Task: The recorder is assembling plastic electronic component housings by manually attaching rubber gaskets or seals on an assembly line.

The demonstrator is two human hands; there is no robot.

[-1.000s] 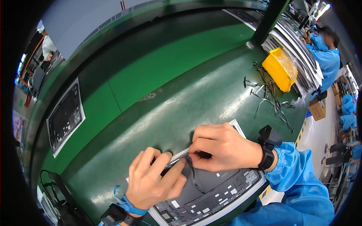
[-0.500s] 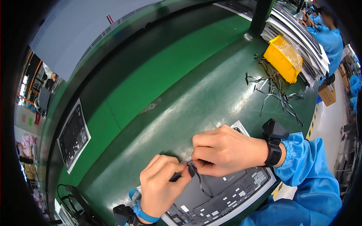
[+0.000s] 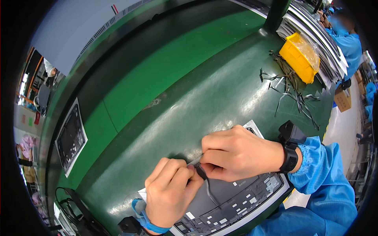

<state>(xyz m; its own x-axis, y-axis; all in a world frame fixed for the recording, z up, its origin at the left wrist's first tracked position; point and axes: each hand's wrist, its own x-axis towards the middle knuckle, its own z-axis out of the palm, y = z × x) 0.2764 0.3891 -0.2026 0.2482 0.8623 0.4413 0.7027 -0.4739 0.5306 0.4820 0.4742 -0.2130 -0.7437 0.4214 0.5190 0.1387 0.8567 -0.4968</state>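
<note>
A dark casing panel [image 3: 220, 195] with many small white patches lies on a white sheet close to me. A thin dark flat cable [image 3: 211, 192] runs from its inner face up to its far edge. At that edge my left hand [image 3: 168, 190] is closed, thumb and index finger pinching the cable's black end from the left. My right hand [image 3: 240, 153] is closed beside it, bent fingers pressed at the cable's end from the right. The fingertips nearly meet. They hide most of the cable's end.
Several loose dark cables [image 3: 293, 94] lie in a pile at the far right, beside a yellow bin [image 3: 297, 59] holding clear plastic. Stacked panels [image 3: 315, 43] stand behind it. Another dark panel [image 3: 71, 137] lies at the left. A co-worker in blue [image 3: 348, 51] is at the upper right.
The whole view has shifted slightly. Both hands stay pinched at the cable's end, with the fingers of the right hand moved a little and more of the black end showing.
</note>
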